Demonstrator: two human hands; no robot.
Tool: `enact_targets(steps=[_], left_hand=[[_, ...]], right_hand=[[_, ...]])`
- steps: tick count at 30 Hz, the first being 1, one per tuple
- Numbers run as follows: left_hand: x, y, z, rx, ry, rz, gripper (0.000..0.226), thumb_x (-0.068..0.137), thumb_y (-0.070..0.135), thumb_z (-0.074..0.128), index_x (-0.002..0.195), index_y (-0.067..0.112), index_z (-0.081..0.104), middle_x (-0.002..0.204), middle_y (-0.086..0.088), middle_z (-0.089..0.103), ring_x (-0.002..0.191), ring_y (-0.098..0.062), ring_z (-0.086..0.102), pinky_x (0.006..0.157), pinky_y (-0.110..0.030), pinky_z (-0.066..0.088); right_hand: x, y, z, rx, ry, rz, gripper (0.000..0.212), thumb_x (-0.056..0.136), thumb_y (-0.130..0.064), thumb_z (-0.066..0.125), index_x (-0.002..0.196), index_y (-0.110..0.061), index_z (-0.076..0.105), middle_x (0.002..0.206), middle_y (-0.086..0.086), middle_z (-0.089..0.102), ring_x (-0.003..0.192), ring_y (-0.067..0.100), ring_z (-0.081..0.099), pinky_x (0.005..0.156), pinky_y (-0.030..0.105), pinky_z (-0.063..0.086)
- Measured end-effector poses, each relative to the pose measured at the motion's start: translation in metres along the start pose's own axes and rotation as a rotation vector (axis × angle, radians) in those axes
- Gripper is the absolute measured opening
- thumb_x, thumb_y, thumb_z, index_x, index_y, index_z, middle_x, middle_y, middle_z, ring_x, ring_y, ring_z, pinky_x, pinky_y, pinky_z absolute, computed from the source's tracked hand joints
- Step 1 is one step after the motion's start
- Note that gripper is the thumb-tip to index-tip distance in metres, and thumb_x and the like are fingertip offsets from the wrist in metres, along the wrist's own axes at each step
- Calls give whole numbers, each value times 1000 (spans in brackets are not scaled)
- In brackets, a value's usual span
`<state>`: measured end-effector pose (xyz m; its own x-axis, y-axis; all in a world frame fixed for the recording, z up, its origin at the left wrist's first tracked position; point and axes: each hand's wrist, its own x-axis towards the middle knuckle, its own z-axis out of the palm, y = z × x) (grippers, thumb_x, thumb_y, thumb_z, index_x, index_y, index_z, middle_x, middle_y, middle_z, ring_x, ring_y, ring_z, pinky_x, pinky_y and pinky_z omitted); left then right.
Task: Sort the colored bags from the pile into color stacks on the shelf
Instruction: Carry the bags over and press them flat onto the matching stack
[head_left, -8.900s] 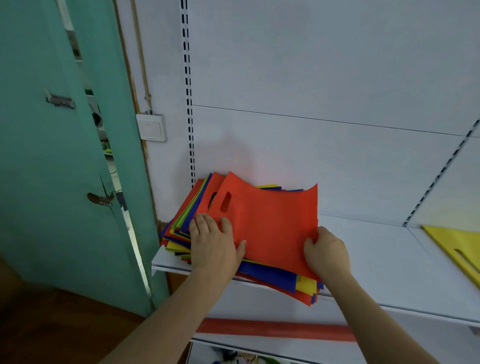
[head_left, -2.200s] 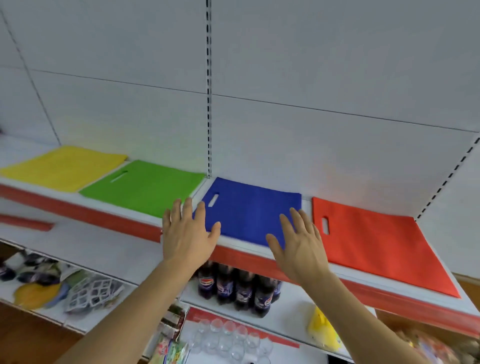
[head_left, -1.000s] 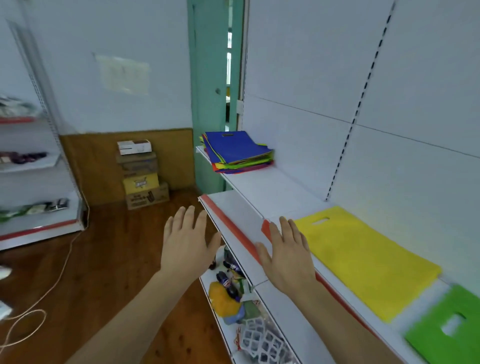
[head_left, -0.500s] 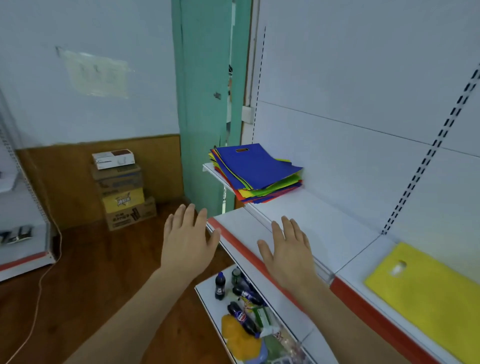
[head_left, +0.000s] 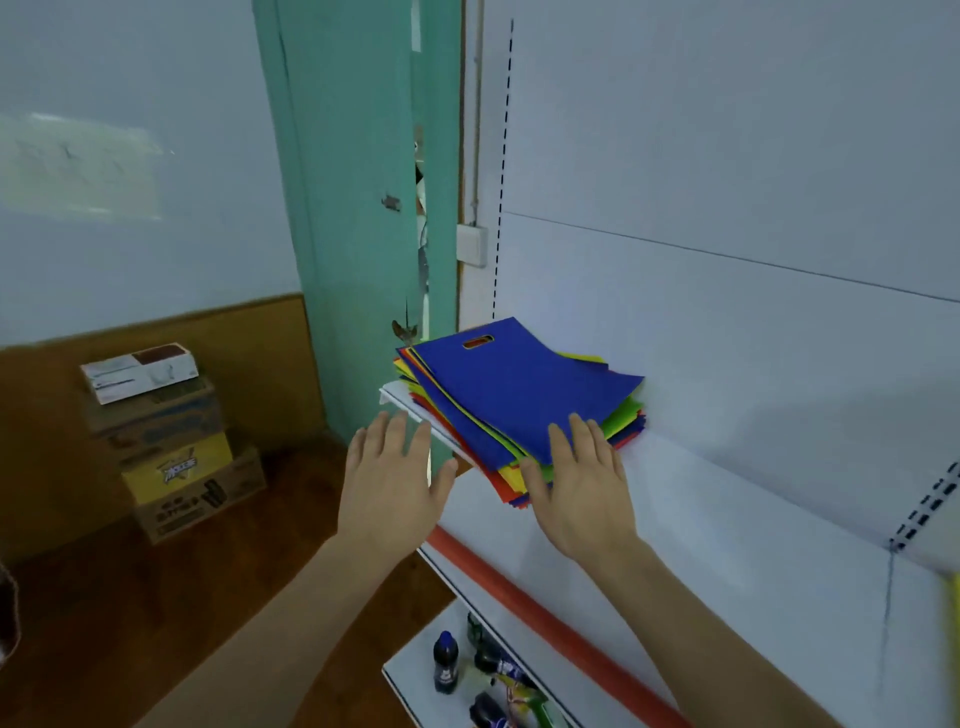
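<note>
A pile of coloured bags (head_left: 519, 400) lies at the left end of the white shelf (head_left: 701, 519), with a blue bag on top and yellow, green and red edges showing beneath. My right hand (head_left: 576, 483) is spread flat, its fingertips over the pile's near corner. My left hand (head_left: 395, 478) hovers with straight fingers just left of the shelf's front edge, holding nothing. A sliver of yellow bag (head_left: 953, 613) shows at the far right edge.
A teal door frame (head_left: 363, 208) stands just behind the pile's left side. Cardboard boxes (head_left: 171, 447) are stacked on the wooden floor to the left. Bottles (head_left: 447, 660) sit on a lower shelf below a red shelf strip (head_left: 545, 623).
The view has swung left from the sorted bags to the pile. Both empty hands have come close to it; my right hand now reaches its near corner.
</note>
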<state>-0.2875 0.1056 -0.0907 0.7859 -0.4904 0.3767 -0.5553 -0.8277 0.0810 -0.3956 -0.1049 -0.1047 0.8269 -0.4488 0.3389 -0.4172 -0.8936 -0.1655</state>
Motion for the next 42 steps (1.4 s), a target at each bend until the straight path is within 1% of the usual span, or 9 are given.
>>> enact_targets(steps=[6,13,16,23,27,32,35,38,42], left_hand=[[78,-16,30,-30,-24,83,71,105,67,23,159,24,38,166,-8,36,157,-29,25,128,-52,23],[170,-31,68,-92,-56,221,76,105,67,24,163,19,32,171,-11,27,160,-32,17,130,-50,15],[204,-36,81,-78,-97,316,79,104,67,25,165,17,27,172,-13,22,160,-33,14,130,-51,13],[244,-43,105,46,-122,477,96,99,76,17,164,5,26,172,-21,20,159,-37,13,127,-60,9],[242,-38,110,110,-109,566,90,101,70,18,161,5,33,169,-20,29,159,-38,15,123,-65,0],[240,-31,111,35,-130,705,70,108,55,27,154,6,46,162,-19,43,156,-41,23,126,-62,9],[238,-30,112,-65,-120,766,61,108,51,33,151,11,46,156,-16,49,152,-40,32,126,-56,21],[245,-33,106,-62,-125,700,75,104,62,36,156,9,39,163,-22,36,153,-43,25,126,-55,23],[246,-32,103,-7,-124,649,86,102,70,28,159,5,34,164,-27,33,155,-44,23,127,-58,15]], right_hand=[[63,-12,19,-45,-67,120,77,105,-68,20,165,-20,29,175,9,18,162,30,8,130,50,17],[114,-30,42,-122,-172,277,80,104,-71,14,165,-22,27,175,10,16,162,34,8,128,58,15],[121,-35,51,-149,-242,357,77,104,-72,14,163,-25,31,174,6,18,161,33,10,128,59,14],[112,-40,57,-201,-217,523,65,105,-66,21,162,-36,32,174,-1,19,162,27,7,130,55,11],[105,-42,52,-229,-141,801,61,104,-66,27,153,-35,45,167,10,30,155,35,22,124,54,26],[102,-42,42,-191,-51,1035,62,98,-72,38,132,-21,52,126,10,53,118,33,51,95,48,53],[100,-38,37,-90,104,1039,53,101,-50,56,139,-15,47,125,13,56,115,35,55,91,49,54],[102,-34,31,-12,220,1033,56,102,-20,56,153,-11,37,134,17,57,113,39,62,88,48,56],[100,-23,29,2,242,1041,27,100,-16,52,126,-10,59,114,12,61,93,32,60,82,45,55]])
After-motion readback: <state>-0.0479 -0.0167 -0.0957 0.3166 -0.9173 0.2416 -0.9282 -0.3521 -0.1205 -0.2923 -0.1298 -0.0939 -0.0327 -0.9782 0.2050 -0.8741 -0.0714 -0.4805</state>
